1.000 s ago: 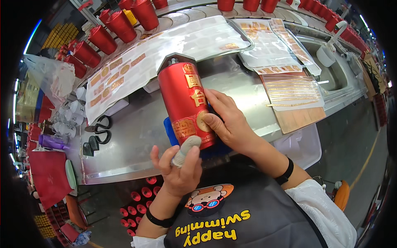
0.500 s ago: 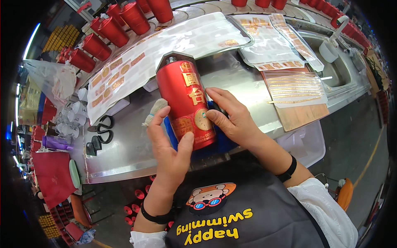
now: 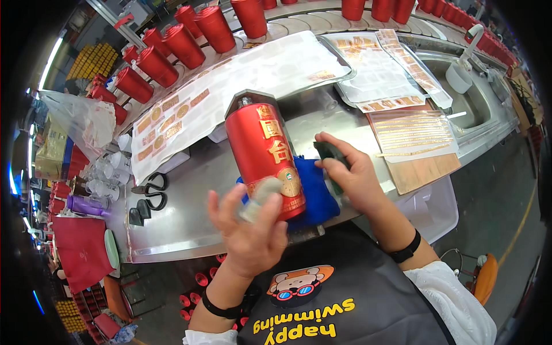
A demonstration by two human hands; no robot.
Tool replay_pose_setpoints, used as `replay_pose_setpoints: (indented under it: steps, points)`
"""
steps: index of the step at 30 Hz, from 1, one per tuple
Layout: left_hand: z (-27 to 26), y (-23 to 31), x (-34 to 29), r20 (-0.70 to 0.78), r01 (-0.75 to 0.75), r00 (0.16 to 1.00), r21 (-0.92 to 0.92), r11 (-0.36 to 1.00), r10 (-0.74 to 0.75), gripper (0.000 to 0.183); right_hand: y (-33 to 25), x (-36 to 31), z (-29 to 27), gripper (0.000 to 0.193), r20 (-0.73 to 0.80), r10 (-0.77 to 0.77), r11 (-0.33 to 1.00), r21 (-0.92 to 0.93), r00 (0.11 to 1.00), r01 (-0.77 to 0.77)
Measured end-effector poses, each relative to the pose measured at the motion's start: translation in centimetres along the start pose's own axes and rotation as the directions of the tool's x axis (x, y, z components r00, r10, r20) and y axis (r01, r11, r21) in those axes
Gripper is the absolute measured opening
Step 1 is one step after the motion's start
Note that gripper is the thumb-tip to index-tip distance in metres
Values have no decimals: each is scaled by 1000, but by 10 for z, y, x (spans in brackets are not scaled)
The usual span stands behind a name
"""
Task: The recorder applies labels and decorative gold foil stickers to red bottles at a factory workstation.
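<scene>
A red bottle (image 3: 253,149) with gold characters and a round gold label lies on its back on a blue cloth (image 3: 319,198). Its neck end rests in a dark angular holder (image 3: 248,94). Over the bottle's lower end hangs my left hand (image 3: 250,233), blurred, fingers apart and holding nothing. A pale cloth wrap (image 3: 263,195) covers one of its fingertips. To the right of the bottle, my right hand (image 3: 359,178) is closed on a dark flat piece (image 3: 332,154), whose exact kind I cannot make out.
Sheets of gold labels (image 3: 167,123) lie left and behind. Gold strips on clear film (image 3: 414,135) cover a wooden board at right, beside a sink (image 3: 474,109). Scissors (image 3: 152,190) lie at left. Red bottles (image 3: 215,29) line a conveyor behind.
My right hand has left the bottle's side and now grips the dark flat piece. My left hand has moved from the bottle's left edge over its lower end. The view has shifted slightly.
</scene>
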State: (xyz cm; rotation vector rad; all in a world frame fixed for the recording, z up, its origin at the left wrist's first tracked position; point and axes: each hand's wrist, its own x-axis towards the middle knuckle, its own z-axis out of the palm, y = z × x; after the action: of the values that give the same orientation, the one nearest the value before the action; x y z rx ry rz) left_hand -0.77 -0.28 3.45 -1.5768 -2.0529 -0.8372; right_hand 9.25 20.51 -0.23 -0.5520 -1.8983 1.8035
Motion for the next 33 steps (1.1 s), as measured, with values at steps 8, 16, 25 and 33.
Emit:
replay_pose_setpoints:
  steps: [8, 16, 25, 33]
  points:
    - [6, -12, -2, 77, -31, 997, 140, 990, 20, 57, -24, 5, -15, 23, 9, 2, 995, 99, 1000, -3]
    - [31, -22, -29, 41, 317, 948, -72, 946, -315, 99, -75, 44, 27, 28, 480, -478, 644, -378, 735, 665]
    - [25, -21, -22, -42, 258, 965, 3, 966, -257, 103, -94, 2, 31, 20, 739, -541, 371, -219, 402, 903]
    - [27, -21, -15, 32, 277, 961, -100, 956, -276, 102, -100, 9, 26, 25, 618, -590, 307, -424, 520, 852]
